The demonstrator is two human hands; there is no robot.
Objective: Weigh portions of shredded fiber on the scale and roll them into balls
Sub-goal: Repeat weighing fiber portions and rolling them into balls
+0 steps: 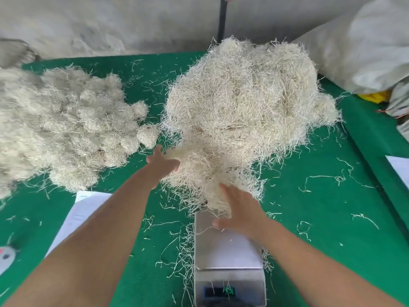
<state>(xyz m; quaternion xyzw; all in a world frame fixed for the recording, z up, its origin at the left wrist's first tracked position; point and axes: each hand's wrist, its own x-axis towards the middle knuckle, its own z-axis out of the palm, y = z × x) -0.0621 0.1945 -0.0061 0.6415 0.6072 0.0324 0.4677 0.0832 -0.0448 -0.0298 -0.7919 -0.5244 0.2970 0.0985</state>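
Observation:
A big heap of pale shredded fiber (243, 103) lies on the green table cover (321, 218). My left hand (162, 163) reaches into the heap's near left edge, its fingertips buried in the strands. My right hand (240, 210) holds a loose tuft of fiber (215, 200) pulled from the heap's near edge, just above the far rim of the scale. The metal scale (228, 251) stands at the front centre with a bare pan; its display (219, 291) is lit but unreadable. Several rolled fiber balls (66, 129) are piled at the left.
A white paper sheet (81, 213) lies under my left forearm, and another paper (400, 167) sits at the right edge. Large white sacks (365, 52) crowd the back right. A black pole (222, 16) rises behind the heap. Stray strands litter the cover.

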